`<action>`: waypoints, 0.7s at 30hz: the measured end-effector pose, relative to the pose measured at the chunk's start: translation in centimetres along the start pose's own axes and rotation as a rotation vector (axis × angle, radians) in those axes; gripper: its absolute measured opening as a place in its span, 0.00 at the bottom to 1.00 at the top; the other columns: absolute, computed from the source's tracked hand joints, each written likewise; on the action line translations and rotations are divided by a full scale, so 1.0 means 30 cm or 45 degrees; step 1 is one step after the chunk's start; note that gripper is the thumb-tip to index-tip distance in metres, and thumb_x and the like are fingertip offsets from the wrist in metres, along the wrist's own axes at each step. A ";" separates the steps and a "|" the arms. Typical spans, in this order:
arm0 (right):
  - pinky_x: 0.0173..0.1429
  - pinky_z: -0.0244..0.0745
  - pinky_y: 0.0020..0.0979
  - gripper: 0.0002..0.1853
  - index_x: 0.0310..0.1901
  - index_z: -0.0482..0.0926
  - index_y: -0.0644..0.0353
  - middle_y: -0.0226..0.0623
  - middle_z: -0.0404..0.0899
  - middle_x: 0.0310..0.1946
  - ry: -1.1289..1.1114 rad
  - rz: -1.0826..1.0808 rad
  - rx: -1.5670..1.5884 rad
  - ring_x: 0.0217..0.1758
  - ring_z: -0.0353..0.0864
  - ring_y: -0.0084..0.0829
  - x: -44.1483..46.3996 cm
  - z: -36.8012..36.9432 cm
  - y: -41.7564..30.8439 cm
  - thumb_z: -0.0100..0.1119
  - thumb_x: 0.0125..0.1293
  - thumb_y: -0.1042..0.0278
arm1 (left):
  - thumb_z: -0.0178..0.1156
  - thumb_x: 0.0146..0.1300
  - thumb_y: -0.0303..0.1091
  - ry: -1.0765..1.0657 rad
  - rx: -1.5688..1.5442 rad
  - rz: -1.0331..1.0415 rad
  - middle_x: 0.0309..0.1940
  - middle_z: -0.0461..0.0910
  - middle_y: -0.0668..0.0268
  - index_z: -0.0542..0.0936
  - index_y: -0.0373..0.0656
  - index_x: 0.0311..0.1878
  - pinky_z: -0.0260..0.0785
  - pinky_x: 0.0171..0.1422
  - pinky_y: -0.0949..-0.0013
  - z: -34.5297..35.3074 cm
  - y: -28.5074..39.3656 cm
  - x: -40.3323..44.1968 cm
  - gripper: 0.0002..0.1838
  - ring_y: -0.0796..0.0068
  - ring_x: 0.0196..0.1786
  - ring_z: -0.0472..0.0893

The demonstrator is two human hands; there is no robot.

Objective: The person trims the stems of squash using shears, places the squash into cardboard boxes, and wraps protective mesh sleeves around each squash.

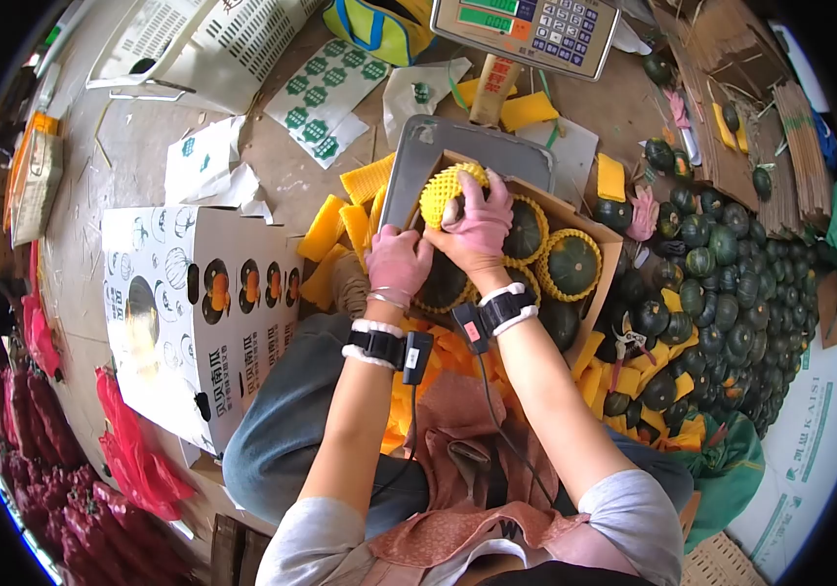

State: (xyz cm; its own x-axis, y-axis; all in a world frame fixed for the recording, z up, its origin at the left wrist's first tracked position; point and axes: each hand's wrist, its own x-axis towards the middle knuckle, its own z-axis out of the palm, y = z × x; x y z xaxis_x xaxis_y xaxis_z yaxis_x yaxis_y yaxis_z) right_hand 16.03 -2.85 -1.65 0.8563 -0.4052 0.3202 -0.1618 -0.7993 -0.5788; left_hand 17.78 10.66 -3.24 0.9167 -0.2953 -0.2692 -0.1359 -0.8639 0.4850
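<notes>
My right hand [478,227], in a pink glove with bare fingertips, is closed round a small pumpkin in a yellow foam net [449,194], above the upper end of an open cardboard box [596,305]. In the box lie several dark green pumpkins [572,267], some ringed by yellow foam nets; one lower right [561,322] shows no net. My left hand [399,262], gloved likewise, is at the box's left side with fingers curled; what they hold is hidden. The box rests on the grey platform of a scale [416,161].
The scale's display [526,29] stands beyond the box. A white printed carton [199,313] is at left, near yellow foam nets [324,230]. A large heap of green pumpkins [731,283] lies at right, with pruning shears [630,337] by it. A white crate [205,54] stands upper left.
</notes>
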 end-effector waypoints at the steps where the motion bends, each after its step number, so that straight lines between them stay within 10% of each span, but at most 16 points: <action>1: 0.57 0.64 0.49 0.44 0.55 0.67 0.46 0.51 0.61 0.56 -0.044 0.035 -0.023 0.57 0.64 0.54 -0.006 -0.004 -0.005 0.75 0.27 0.58 | 0.53 0.58 0.48 0.009 -0.015 -0.048 0.44 0.74 0.57 0.83 0.47 0.37 0.64 0.54 0.44 0.002 -0.002 -0.004 0.16 0.52 0.51 0.72; 10: 0.57 0.62 0.51 0.36 0.52 0.68 0.44 0.49 0.60 0.54 -0.529 0.271 -0.281 0.55 0.64 0.54 0.060 -0.040 -0.093 0.72 0.35 0.56 | 0.53 0.60 0.46 -0.013 -0.032 -0.089 0.44 0.75 0.52 0.83 0.46 0.37 0.66 0.57 0.54 0.020 -0.022 0.022 0.16 0.49 0.49 0.73; 13: 0.55 0.64 0.50 0.31 0.50 0.70 0.45 0.47 0.64 0.49 -0.782 0.438 -0.484 0.53 0.66 0.49 0.127 0.026 -0.110 0.71 0.42 0.54 | 0.55 0.59 0.41 0.160 -0.504 0.333 0.45 0.76 0.53 0.83 0.43 0.36 0.66 0.57 0.57 0.011 -0.079 0.012 0.13 0.54 0.49 0.74; 15: 0.54 0.65 0.49 0.31 0.51 0.70 0.44 0.47 0.65 0.48 -0.896 0.361 -0.592 0.53 0.67 0.48 0.130 0.018 -0.107 0.70 0.44 0.49 | 0.56 0.59 0.32 0.433 -1.676 -0.075 0.45 0.77 0.54 0.78 0.33 0.44 0.66 0.55 0.62 0.001 -0.129 0.026 0.14 0.60 0.50 0.76; 17: 0.57 0.62 0.55 0.34 0.59 0.67 0.43 0.48 0.62 0.58 -1.002 0.324 -0.784 0.61 0.63 0.52 0.134 0.032 -0.114 0.63 0.50 0.44 | 0.57 0.59 0.38 0.813 -1.492 -0.238 0.44 0.78 0.55 0.76 0.29 0.42 0.68 0.52 0.65 0.016 -0.228 0.080 0.18 0.61 0.46 0.78; 21: 0.59 0.55 0.67 0.25 0.64 0.64 0.52 0.48 0.60 0.65 -0.736 -0.097 -1.275 0.67 0.57 0.51 0.046 0.115 -0.111 0.41 0.67 0.53 | 0.61 0.55 0.44 0.436 -0.312 -0.380 0.36 0.80 0.52 0.78 0.32 0.40 0.70 0.47 0.60 0.154 -0.457 0.207 0.21 0.55 0.40 0.80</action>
State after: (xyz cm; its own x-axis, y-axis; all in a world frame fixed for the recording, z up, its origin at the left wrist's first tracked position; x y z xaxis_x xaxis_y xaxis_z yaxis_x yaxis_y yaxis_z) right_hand 19.45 0.79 -1.85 0.9352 -0.2841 -0.2114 -0.1947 -0.9112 0.3631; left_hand 23.61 18.78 -15.40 0.9782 0.1356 -0.1576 0.2049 -0.7571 0.6203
